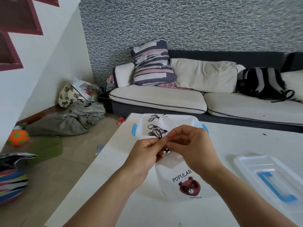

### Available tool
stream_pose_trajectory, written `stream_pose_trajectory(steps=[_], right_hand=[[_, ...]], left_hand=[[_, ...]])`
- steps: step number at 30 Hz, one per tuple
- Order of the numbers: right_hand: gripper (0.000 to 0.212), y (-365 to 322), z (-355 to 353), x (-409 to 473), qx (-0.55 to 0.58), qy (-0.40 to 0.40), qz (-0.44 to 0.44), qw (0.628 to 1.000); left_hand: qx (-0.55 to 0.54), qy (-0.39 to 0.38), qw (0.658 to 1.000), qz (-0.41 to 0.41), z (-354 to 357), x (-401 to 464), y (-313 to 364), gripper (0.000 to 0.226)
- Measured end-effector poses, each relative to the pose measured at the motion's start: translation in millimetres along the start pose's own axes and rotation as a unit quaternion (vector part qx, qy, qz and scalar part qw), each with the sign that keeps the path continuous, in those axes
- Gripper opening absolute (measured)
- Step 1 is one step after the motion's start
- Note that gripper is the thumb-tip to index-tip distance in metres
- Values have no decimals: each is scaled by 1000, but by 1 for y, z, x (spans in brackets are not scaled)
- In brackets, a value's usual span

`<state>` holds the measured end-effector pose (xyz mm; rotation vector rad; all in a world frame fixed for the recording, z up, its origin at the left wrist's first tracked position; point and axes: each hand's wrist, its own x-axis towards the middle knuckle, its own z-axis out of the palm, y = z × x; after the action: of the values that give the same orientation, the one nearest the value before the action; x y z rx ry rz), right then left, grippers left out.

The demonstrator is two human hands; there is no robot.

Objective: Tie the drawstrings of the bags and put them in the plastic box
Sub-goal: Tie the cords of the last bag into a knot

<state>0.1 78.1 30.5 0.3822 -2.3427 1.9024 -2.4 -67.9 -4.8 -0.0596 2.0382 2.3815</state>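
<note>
Above the table [101,185], both hands, left [144,153] and right [193,149], pinch the cord [159,134] of the bag [178,179] before the box [165,126]; advice: draw both ends evenly until the knot seats snugly

place: home living room | seating: cream-cushioned sofa [164,99] with striped pillow [152,63] and backpack [262,82] | floor: orange toy ball [18,137], heaped grey clothes [73,120] beside the sofa | wall: patterned grey wallpaper [180,22]
</note>
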Motion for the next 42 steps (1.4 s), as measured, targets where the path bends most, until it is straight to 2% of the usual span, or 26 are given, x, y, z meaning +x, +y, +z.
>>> stream_pose_trajectory(steps=[3, 8, 14, 19, 24, 27, 31, 34, 37, 39, 42], right_hand=[[25, -3, -3, 0, 32, -13, 17, 999], [24, 0, -6, 3, 48, 50, 32, 997], [14, 2, -4, 1, 88, -27, 68, 993], [6, 3, -3, 3, 114, -52, 92, 988], [2, 5, -4, 4, 184, -45, 124, 974], [19, 4, -7, 4, 210, -38, 155, 964], [29, 4, -11, 6, 171, -64, 182, 966], [32, 6, -11, 7, 195, -79, 206, 956], [37, 9, -9, 8, 224, -107, 213, 945], [32, 8, -9, 7, 231, -121, 200, 945], [29, 3, -7, 7, 217, -131, 186, 949]], left_hand=[[-7, 9, 1000, 6, 1, 2, 1, 28], [21, 25, 999, 31, -2, 6, 2, 33], [37, -1, 997, 61, -11, 7, -2, 27], [21, -30, 998, 55, -14, 9, -2, 24], [26, -69, 993, 87, -14, 7, 1, 26], [93, -77, 984, 131, -18, 10, -1, 42], [189, -53, 956, 219, -18, 8, 2, 38], [222, -45, 934, 276, -18, 8, 4, 36], [231, -46, 927, 291, -20, 7, 5, 30], [229, -44, 926, 295, -19, 4, 6, 24], [238, -37, 922, 304, -21, 4, 7, 27]])
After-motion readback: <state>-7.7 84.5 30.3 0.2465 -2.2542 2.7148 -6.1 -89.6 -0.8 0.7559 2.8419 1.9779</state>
